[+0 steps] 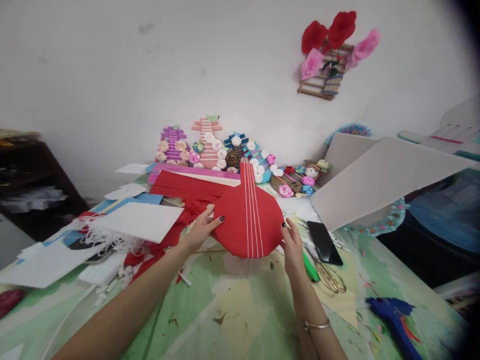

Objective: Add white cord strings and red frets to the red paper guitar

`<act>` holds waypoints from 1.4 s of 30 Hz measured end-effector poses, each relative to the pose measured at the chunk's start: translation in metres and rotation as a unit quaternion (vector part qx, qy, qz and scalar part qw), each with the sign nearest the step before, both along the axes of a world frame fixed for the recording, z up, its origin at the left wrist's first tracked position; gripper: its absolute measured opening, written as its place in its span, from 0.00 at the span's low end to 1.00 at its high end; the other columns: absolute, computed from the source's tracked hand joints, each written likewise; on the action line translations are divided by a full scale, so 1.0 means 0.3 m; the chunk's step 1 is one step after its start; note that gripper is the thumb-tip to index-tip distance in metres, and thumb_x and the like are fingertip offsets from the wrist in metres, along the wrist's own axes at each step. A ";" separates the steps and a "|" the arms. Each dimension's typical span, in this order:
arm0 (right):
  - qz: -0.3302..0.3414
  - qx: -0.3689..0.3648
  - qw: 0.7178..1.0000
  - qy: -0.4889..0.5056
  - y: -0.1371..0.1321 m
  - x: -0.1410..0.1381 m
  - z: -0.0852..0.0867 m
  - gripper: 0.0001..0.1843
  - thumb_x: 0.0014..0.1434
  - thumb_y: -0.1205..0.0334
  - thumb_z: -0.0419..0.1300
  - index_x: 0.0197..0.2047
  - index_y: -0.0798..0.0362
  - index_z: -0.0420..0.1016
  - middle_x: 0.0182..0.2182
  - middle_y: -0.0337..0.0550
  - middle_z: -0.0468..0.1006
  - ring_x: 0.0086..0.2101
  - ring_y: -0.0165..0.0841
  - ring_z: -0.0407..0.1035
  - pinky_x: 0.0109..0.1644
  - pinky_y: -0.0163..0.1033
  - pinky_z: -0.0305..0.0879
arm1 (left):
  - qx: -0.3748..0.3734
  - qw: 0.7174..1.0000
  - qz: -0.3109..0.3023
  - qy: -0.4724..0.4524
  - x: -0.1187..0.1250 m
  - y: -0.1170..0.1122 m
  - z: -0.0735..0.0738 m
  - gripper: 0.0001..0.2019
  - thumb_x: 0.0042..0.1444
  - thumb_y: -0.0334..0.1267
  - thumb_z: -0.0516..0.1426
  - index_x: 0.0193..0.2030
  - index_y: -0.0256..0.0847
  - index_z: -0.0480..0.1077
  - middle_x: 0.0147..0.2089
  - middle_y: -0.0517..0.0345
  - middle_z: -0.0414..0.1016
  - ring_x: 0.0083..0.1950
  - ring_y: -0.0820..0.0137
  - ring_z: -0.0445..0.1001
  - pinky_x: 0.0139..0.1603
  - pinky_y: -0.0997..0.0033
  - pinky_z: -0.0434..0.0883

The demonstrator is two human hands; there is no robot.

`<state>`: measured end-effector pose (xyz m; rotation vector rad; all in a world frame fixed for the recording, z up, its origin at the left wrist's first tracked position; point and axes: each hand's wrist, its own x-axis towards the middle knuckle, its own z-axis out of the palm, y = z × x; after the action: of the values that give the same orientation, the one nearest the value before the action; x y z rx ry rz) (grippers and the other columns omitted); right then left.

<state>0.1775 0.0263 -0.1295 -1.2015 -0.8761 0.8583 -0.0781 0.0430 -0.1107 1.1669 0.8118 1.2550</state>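
I hold up a red paper guitar shape [240,220] with white strings running down its neck and body. My left hand [200,230] pinches its left edge with thumb and fingers closed on it. At the guitar's lower right edge, my right hand [292,245] grips it the same way; a thin bracelet sits on that wrist. The guitar stands tilted above the green table [225,310].
Red paper sheets [183,187] and white sheets [138,220] lie at left. A black phone [324,242], scissors [330,277] and a blue glue gun [393,315] lie at right. Finished flower-decorated guitars [210,147] line the wall. Grey boards [378,175] lean at right.
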 end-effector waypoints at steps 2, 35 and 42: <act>0.020 0.012 0.999 0.042 -0.004 -0.006 0.007 0.30 0.48 0.47 0.63 0.52 0.52 0.68 0.48 0.51 0.76 0.45 0.42 0.73 0.41 0.42 0.71 | -0.001 1.000 -0.008 -0.001 0.010 -0.009 0.011 0.29 0.50 0.46 0.64 0.57 0.39 0.63 0.51 0.45 0.77 0.46 0.61 0.78 0.43 0.66 0.77; 0.163 -0.173 0.741 -0.627 0.208 0.163 -0.037 0.18 0.62 0.57 0.58 0.54 0.55 0.68 0.51 0.49 0.71 0.46 0.38 0.70 0.48 0.48 0.70 | 0.083 0.975 0.169 -0.121 -0.192 0.012 0.188 0.17 0.45 0.35 0.67 0.41 0.34 0.72 0.38 0.56 0.80 0.33 0.74 0.76 0.35 0.80 0.73; 0.161 -0.187 0.768 -0.591 0.229 0.173 -0.047 0.19 0.62 0.57 0.58 0.54 0.56 0.68 0.51 0.50 0.71 0.46 0.38 0.70 0.48 0.48 0.70 | 0.077 0.975 0.170 -0.119 -0.187 0.014 0.187 0.18 0.43 0.37 0.68 0.41 0.34 0.72 0.38 0.54 0.81 0.34 0.71 0.77 0.34 0.78 0.74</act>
<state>0.2294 0.0952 -0.1436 -2.0250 -2.0463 0.4549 -0.1341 0.0472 -0.0546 0.9980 0.7632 1.7315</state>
